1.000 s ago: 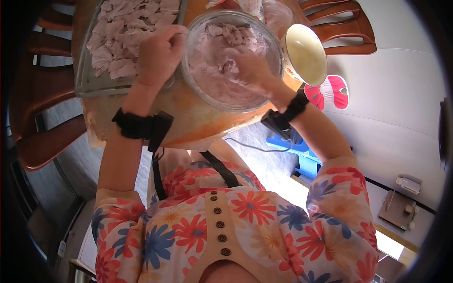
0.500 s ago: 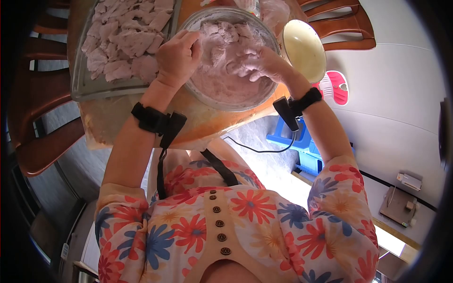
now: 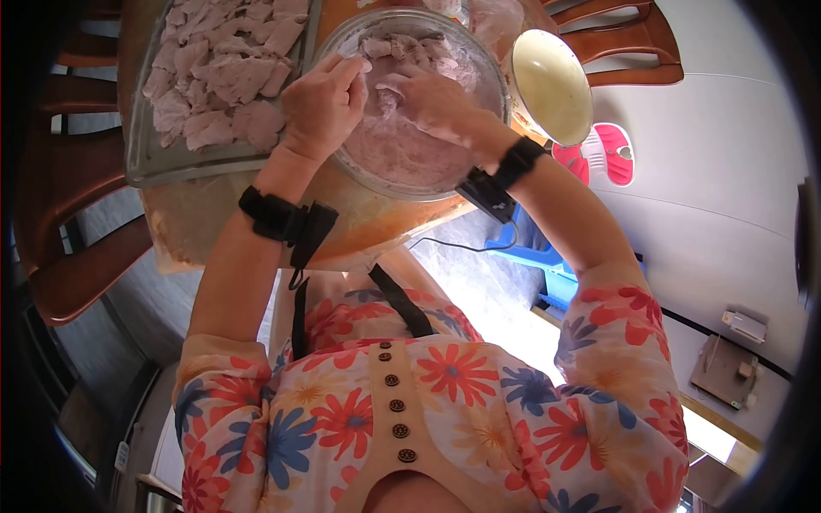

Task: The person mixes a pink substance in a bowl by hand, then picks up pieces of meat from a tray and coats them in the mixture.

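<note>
A round metal bowl (image 3: 409, 190) holds pinkish powder with coated pieces (image 3: 406, 53) heaped at its far side. Inside it, my right hand (image 3: 436, 104) has its fingers closed around a coated piece (image 3: 386, 101) near the bowl's middle. My left hand (image 3: 323, 104) is a closed fist over the bowl's left rim; whatever it grips, if anything, is hidden by the fingers. To the left, a rectangular glass-like tray (image 3: 201, 168) bears many floured pieces (image 3: 218, 73).
A cream-coloured basin (image 3: 552, 85) stands right of the bowl, beside a plastic bag (image 3: 496, 24). Wooden chairs (image 3: 629, 47) flank the table (image 3: 342, 227). Pink-and-white footwear or similar item (image 3: 611, 154) and a blue plastic object (image 3: 534, 248) lie beyond the right edge.
My right hand has moved left across the bowl, and its spread fingers have closed on a piece. My left hand has hardly moved.
</note>
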Motion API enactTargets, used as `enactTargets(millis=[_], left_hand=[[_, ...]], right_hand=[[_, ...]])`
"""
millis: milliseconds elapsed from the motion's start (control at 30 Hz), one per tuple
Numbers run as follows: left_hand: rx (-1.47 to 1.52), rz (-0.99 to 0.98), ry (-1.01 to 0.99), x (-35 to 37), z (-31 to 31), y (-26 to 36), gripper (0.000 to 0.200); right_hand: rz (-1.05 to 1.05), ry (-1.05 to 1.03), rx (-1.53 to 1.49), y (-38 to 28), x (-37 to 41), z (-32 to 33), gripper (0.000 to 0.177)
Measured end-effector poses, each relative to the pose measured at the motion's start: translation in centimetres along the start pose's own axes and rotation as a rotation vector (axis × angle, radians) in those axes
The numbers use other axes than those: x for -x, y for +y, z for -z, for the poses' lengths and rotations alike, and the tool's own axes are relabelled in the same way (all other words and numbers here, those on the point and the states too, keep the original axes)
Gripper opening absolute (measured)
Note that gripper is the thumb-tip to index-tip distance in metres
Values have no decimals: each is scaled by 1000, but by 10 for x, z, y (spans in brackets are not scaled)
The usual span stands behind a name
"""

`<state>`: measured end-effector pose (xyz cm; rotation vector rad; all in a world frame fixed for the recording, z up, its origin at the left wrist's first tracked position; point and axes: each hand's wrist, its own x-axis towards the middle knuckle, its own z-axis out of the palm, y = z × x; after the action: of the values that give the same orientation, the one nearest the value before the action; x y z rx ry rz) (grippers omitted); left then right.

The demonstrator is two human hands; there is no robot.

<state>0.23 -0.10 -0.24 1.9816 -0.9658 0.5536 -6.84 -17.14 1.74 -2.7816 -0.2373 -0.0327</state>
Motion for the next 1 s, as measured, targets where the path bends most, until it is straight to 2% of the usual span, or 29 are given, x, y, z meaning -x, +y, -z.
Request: enactTargets(millis=[67, 167, 300, 367, 400, 467, 500, 567, 600, 667, 700, 767, 833, 900, 967, 1000], left_hand=[[8, 1, -2, -1, 0, -1, 10], [25, 19, 4, 0, 0, 0, 11], [-1, 38, -11, 1, -1, -1, 11], [-8, 35, -20, 2, -1, -2, 11], [-15, 37, -30, 2, -1, -2, 11], [3, 37, -7, 2, -1, -2, 11], [22, 31, 18, 2, -3, -1, 11], [38, 41, -21, 2, -1, -1, 13], [49, 57, -59, 2, 1, -1, 14], [48, 63, -69, 2, 2, 0, 15], [46, 72, -70, 2, 2, 1, 15], [44, 52, -26, 2, -2, 0, 14], [35, 31, 13, 4, -2, -2, 13], [25, 47, -28, 3, -3, -2, 14], [26, 41, -27, 3, -3, -1, 13], [25, 36, -26, 2, -2, -1, 13]], right_hand=[[-196, -186, -7, -3, -12, 4, 29], [-170, -115, -169, 14, -13, 7, 22], [-241, -166, -237, 23, -3, 11, 22], [-330, -125, 78, 21, -3, 12, 23], [-330, -126, 77, 16, -2, 11, 23], [-44, 48, -307, 1, 0, 4, 25], [-51, 52, -305, -10, -2, -5, 25], [-176, -157, -105, -32, -8, -23, 22], [-181, -153, -109, -36, -4, -23, 22], [11, -316, 39, -44, 4, -19, 21], [11, -321, 43, -46, 10, -10, 21], [-34, -527, 49, -47, 23, 13, 31], [-53, -482, 53, -46, 39, 18, 31], [-87, -423, 56, -42, 46, 11, 31], [-68, -212, -31, -35, 50, -8, 16], [-70, -209, -33, -29, 50, -17, 16]])
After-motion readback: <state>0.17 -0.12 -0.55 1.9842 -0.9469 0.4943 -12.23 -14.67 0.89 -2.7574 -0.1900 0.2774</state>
